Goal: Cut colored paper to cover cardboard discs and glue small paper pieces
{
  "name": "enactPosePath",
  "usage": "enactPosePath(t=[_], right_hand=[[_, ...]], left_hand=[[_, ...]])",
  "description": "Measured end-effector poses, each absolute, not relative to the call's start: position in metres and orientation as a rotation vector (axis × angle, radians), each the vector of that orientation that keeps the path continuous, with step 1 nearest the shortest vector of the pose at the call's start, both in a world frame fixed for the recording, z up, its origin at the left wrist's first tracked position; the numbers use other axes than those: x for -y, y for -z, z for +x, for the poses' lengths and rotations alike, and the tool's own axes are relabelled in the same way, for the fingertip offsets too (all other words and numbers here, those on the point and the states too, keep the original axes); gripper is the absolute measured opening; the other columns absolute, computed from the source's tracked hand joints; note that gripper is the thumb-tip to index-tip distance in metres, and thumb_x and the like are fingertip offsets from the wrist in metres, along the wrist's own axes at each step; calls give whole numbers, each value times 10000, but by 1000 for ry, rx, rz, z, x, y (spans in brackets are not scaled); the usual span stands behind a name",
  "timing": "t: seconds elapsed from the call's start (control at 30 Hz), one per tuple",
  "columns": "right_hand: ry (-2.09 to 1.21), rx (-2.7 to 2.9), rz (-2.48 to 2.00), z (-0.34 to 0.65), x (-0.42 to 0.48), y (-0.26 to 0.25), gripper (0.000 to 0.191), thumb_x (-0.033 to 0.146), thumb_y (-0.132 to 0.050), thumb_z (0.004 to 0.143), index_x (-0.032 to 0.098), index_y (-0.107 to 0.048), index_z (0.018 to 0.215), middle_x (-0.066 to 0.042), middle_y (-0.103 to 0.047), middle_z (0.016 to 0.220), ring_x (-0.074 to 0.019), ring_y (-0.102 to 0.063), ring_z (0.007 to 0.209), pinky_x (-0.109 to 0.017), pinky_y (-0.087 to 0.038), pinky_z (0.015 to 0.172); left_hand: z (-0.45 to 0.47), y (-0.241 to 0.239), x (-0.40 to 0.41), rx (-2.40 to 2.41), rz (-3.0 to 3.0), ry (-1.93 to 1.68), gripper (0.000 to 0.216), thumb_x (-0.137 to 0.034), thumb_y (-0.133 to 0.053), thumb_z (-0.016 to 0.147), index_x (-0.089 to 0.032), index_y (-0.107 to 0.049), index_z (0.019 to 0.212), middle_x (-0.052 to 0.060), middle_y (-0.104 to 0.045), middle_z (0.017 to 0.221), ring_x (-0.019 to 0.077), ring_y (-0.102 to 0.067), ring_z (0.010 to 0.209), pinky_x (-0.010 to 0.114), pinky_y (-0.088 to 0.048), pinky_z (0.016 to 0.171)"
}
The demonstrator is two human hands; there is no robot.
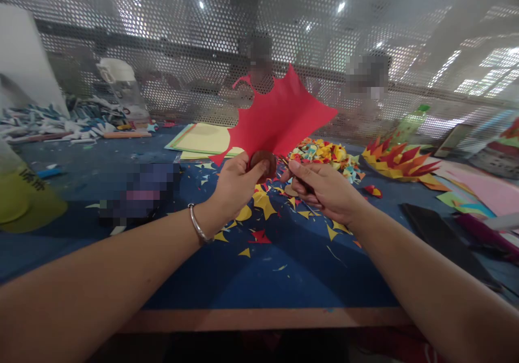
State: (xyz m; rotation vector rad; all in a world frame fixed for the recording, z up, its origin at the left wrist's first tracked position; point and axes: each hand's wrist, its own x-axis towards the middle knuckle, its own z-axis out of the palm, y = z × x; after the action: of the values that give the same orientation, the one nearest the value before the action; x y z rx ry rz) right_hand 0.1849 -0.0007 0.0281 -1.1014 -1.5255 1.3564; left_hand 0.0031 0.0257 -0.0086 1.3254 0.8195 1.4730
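My left hand (235,185) pinches the lower edge of a red paper sheet (279,120) with pointed, cut-out edges and holds it upright above the blue table (259,266). A silver bracelet (198,225) sits on that wrist. My right hand (324,187) is closed around a pair of scissors (265,164), whose dark red round part shows at the base of the red sheet, next to my left thumb. Yellow and red paper scraps (259,201) lie on the table beneath both hands.
A pile of colourful paper bits (324,155) and a spiky red-yellow paper piece (399,163) lie behind my right hand. Yellow sheets (200,139) lie at the back, a dark flat object (441,241) at right. A perforated metal screen (162,44) backs the table; people sit behind it.
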Motion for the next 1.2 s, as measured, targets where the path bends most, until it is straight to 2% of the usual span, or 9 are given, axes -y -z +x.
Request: enactPosePath(t=[0.13, 0.3, 0.37, 0.5, 0.67, 0.93, 1.2], right_hand=[[-1374, 1533, -1138, 185, 1, -28, 396, 547, -614, 925, 162, -677, 855, 74, -427, 538, -30, -264, 371, -207, -137, 343], [-1366, 1527, -1130, 185, 3, -32, 435, 542, -632, 915, 169, -595, 695, 85, -375, 479, -27, -225, 353, -204, -123, 332], [-1374, 1520, -1130, 185, 3, -33, 434, 537, -642, 910, 166, -599, 690, 89, -371, 466, -24, -222, 345, -202, -124, 328], [-1378, 1502, -1139, 186, 2, -32, 415, 533, -679, 881, 148, -642, 732, 91, -384, 470, -16, -234, 343, -190, -129, 332], [-1346, 1492, -1117, 187, 2, -30, 426, 552, -720, 840, 152, -634, 720, 92, -391, 460, -14, -246, 346, -189, -123, 333], [-1340, 1493, -1097, 188, 5, -30, 390, 512, -725, 852, 156, -626, 726, 89, -397, 462, -14, -258, 364, -198, -136, 348], [-1362, 1490, -1088, 188, 4, -32, 375, 484, -696, 887, 154, -622, 726, 91, -399, 462, -3, -265, 358, -179, -133, 349]], left_hand=[[4, 7, -23, -836, 1355, -1473, 142, -318, -732, 812, -185, -693, 784, 27, -707, 764, 142, -623, 690, 278, -494, 664], [5, 2, -17, -754, 1401, -1410, 142, -302, -747, 816, -186, -702, 747, 7, -660, 675, 112, -545, 589, 262, -427, 566], [6, 1, -16, -721, 1383, -1366, 146, -301, -753, 810, -183, -697, 744, 5, -657, 661, 106, -531, 568, 260, -408, 545], [6, 2, -15, -681, 1359, -1304, 170, -322, -756, 810, -181, -672, 766, 19, -675, 676, 119, -574, 604, 260, -399, 550], [6, 1, -12, -652, 1377, -1254, 242, -345, -758, 811, -175, -637, 689, 17, -655, 638, 94, -496, 544, 253, -339, 519], [5, -5, -9, -524, 1360, -1221, 210, -279, -745, 836, -163, -648, 691, 13, -656, 653, 88, -540, 562, 233, -381, 543], [3, -3, -13, -586, 1395, -1189, 249, -305, -737, 838, -142, -595, 714, 7, -640, 660, 83, -539, 583, 225, -355, 541]])
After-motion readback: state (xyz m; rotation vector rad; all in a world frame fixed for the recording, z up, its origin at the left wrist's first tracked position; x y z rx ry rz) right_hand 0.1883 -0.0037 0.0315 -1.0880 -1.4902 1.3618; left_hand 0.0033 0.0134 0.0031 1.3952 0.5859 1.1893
